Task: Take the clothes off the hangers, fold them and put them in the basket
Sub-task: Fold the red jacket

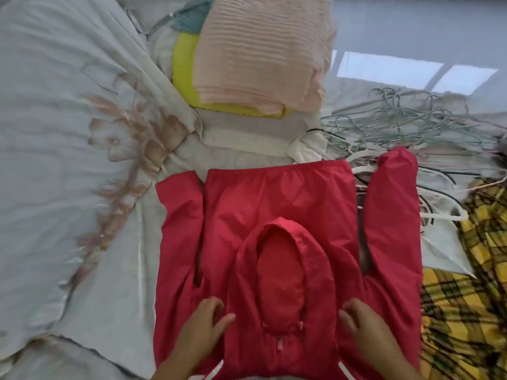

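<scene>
L hand (203, 326) & R hand (366, 334) press jacket (274, 198) loose-fingered, holding nothing, hood (277, 264) btw them; mid-fold, next needs sleeves (178, 212) in

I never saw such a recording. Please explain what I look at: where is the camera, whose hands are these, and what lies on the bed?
There is no machine here. A person wears one camera on the head, so this single picture looks down at their own hands. The left hand and right hand rest on a red jacket, spread flat on the bed with its hood laid over the body. Neither hand lifts anything. Behind it lies a pile of folded clothes with a pink sweater on top. To the right are a heap of hangers and a yellow checked cloth.
</scene>
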